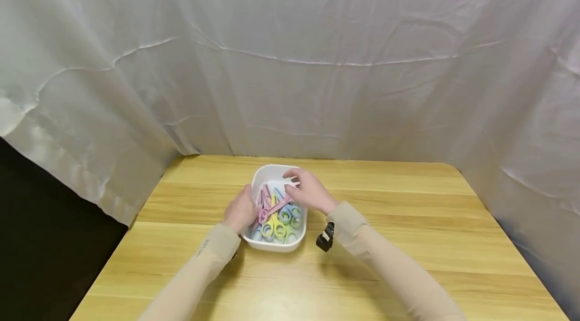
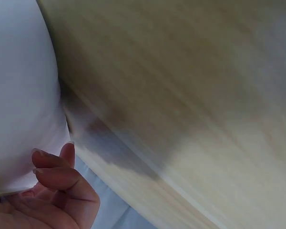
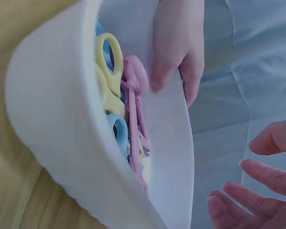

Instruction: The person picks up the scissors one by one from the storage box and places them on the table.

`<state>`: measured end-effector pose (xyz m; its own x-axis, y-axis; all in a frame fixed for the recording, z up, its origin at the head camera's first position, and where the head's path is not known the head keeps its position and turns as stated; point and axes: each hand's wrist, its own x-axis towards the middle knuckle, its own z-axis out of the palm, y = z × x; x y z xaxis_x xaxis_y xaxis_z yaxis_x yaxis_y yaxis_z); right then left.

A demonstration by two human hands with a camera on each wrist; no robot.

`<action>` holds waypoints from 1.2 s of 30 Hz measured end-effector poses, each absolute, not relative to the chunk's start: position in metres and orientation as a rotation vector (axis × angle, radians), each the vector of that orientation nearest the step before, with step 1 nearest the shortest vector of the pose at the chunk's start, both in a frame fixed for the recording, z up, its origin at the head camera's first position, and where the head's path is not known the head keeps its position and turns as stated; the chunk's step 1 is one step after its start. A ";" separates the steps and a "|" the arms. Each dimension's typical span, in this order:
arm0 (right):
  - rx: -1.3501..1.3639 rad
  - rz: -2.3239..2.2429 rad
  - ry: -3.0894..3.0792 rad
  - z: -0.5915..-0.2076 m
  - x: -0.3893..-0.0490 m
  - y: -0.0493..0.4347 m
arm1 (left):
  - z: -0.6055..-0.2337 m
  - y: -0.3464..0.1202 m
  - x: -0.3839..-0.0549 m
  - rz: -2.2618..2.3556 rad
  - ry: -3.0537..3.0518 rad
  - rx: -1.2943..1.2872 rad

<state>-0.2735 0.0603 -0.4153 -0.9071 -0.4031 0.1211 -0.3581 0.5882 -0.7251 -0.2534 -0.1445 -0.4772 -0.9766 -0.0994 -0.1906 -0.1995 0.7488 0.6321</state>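
Note:
A white plastic bin (image 1: 272, 247) stands on the table, holding several scissors in pastel colours. Yellow scissors (image 1: 274, 223) lie handles toward me, and pink scissors (image 1: 277, 206) slant across them. Blue scissors (image 1: 285, 215) are to their right. My left hand (image 1: 240, 209) grips the bin's left wall, thumb inside and curled fingers outside. Over the right rim hovers my right hand (image 1: 310, 191); in the right wrist view its fingers (image 3: 264, 174) are spread and bent a little, with nothing between them. Scissors low in the pile are partly hidden.
The wooden table (image 1: 399, 240) extends to both sides of the bin. A pale grey curtain (image 1: 317, 84) hangs behind and along the sides. A black device (image 1: 325, 238) hangs at my right wrist. Dark space (image 1: 50, 225) lies beyond the left edge.

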 end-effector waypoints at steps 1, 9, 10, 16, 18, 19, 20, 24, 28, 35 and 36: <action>-0.650 -1.219 2.754 -0.416 -0.275 0.059 | -0.477 -0.144 -0.252 1.034 2.797 -0.245; -0.579 -1.132 2.744 -0.422 -0.286 0.050 | -0.477 -0.137 -0.244 0.995 2.826 -0.223; -0.559 -1.127 2.739 -0.422 -0.287 0.050 | -0.476 -0.136 -0.243 0.988 2.834 -0.215; -0.459 -1.154 2.687 -0.429 -0.293 0.046 | -0.477 -0.134 -0.242 0.967 2.876 -0.180; -0.438 -1.140 2.676 -0.431 -0.295 0.044 | -0.479 -0.134 -0.243 0.957 2.884 -0.178; -0.429 -1.132 2.663 -0.432 -0.296 0.044 | -0.481 -0.134 -0.243 0.956 2.885 -0.180; -0.423 -1.117 2.654 -0.433 -0.297 0.043 | -0.482 -0.134 -0.244 0.957 2.883 -0.186; -0.389 -1.061 2.592 -0.433 -0.298 0.038 | -0.484 -0.134 -0.244 0.941 2.890 -0.191; -0.408 -0.917 2.597 -0.430 -0.298 0.036 | -0.482 -0.135 -0.244 0.939 2.890 -0.186; -0.420 -0.806 2.552 -0.425 -0.294 0.033 | -0.479 -0.134 -0.243 0.976 2.869 -0.185; -0.419 -0.795 2.550 -0.426 -0.294 0.033 | -0.479 -0.134 -0.244 0.978 2.867 -0.187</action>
<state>-0.2939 0.0328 -0.4255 -0.8601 -0.4031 -0.3127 -0.1539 0.7894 -0.5942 -0.2436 -0.1339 -0.4792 -0.9868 -0.0817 -0.1400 -0.1503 0.7852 0.6007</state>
